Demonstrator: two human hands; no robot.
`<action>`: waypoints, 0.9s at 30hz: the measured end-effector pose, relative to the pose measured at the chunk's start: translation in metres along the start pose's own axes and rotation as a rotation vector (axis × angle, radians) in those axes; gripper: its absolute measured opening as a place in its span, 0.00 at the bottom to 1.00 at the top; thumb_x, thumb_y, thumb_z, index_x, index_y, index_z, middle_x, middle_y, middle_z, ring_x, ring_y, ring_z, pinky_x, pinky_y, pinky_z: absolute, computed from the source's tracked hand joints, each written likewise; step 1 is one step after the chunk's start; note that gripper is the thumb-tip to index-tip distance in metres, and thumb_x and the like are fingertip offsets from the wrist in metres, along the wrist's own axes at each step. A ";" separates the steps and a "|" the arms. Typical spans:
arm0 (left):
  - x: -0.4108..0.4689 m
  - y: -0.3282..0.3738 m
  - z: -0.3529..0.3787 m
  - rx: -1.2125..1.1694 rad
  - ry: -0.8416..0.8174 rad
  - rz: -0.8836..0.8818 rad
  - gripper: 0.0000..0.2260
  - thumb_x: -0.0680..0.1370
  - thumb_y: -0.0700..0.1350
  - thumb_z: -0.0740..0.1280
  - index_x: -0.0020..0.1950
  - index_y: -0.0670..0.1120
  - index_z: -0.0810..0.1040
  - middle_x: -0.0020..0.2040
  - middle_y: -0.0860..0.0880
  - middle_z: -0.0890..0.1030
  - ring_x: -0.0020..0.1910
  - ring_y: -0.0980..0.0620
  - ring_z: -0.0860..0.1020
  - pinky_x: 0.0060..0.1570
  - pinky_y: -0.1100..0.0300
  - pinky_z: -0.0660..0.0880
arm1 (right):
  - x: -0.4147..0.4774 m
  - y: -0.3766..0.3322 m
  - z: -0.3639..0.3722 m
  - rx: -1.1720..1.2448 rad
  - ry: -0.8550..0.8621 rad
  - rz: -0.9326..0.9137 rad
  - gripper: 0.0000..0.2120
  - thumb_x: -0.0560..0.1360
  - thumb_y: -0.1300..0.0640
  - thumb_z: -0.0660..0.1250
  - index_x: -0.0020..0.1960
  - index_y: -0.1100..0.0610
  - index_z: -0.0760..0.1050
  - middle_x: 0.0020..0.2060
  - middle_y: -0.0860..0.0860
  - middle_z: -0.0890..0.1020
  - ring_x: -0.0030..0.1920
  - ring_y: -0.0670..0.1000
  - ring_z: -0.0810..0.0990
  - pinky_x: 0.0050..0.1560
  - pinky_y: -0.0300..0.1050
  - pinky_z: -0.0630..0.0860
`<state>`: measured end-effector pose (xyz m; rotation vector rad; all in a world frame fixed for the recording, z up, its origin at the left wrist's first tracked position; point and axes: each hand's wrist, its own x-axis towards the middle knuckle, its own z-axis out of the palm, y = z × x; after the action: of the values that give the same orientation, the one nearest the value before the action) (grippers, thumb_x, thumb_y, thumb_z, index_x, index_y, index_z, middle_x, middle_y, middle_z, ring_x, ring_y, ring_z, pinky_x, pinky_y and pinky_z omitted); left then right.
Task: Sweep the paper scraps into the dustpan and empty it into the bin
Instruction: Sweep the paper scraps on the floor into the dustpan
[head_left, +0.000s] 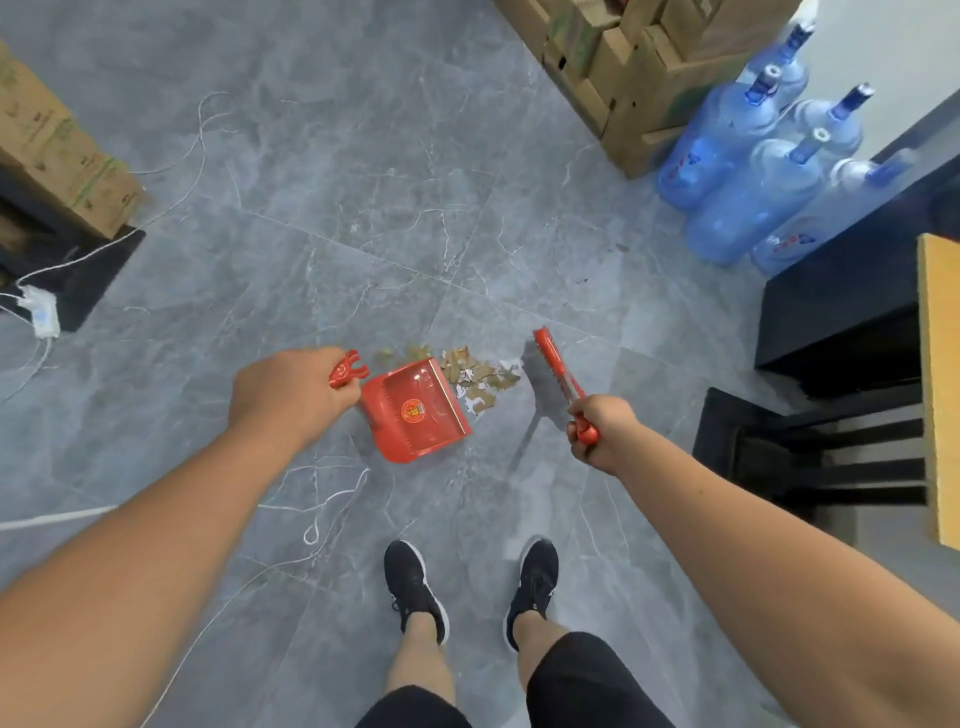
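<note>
Gripping dustpan (415, 410) handle with left hand (291, 395), broom (556, 366) handle with right hand (597, 428). Paper scraps (480, 376) at pan lip: light, flutter-prone; short low strokes.

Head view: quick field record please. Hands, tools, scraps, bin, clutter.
left hand: grips the dustpan handle
right hand: grips the broom handle
dustpan: red, resting on the grey floor
broom: red, head down just right of the scraps
paper scraps: pile on the floor between dustpan and broom head
bin: not in view
surroundings: blue water bottles and cardboard boxes at upper right
</note>
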<state>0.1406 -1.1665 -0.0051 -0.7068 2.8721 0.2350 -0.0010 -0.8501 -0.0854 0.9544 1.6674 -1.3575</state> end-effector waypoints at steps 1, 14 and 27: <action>0.003 -0.002 0.002 0.000 0.003 0.020 0.10 0.74 0.58 0.65 0.39 0.53 0.72 0.41 0.48 0.81 0.43 0.42 0.80 0.36 0.57 0.67 | 0.001 0.003 0.005 0.014 0.003 0.002 0.08 0.77 0.68 0.57 0.48 0.56 0.68 0.27 0.53 0.66 0.26 0.48 0.66 0.19 0.32 0.60; 0.026 -0.036 0.007 -0.013 0.012 0.123 0.10 0.75 0.57 0.65 0.43 0.50 0.77 0.42 0.50 0.82 0.44 0.43 0.79 0.37 0.57 0.68 | 0.011 0.015 0.090 -0.008 -0.007 0.098 0.17 0.78 0.67 0.58 0.65 0.57 0.69 0.31 0.53 0.71 0.28 0.47 0.70 0.19 0.32 0.65; 0.022 -0.094 -0.007 -0.068 0.043 0.022 0.09 0.74 0.57 0.66 0.45 0.53 0.79 0.42 0.49 0.81 0.45 0.42 0.80 0.40 0.55 0.73 | -0.018 0.043 0.164 -0.074 -0.098 0.087 0.08 0.77 0.68 0.56 0.54 0.59 0.68 0.32 0.54 0.70 0.28 0.48 0.69 0.22 0.32 0.62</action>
<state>0.1649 -1.2600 -0.0137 -0.7008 2.9267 0.3258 0.0627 -1.0065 -0.1091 0.8927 1.5737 -1.2566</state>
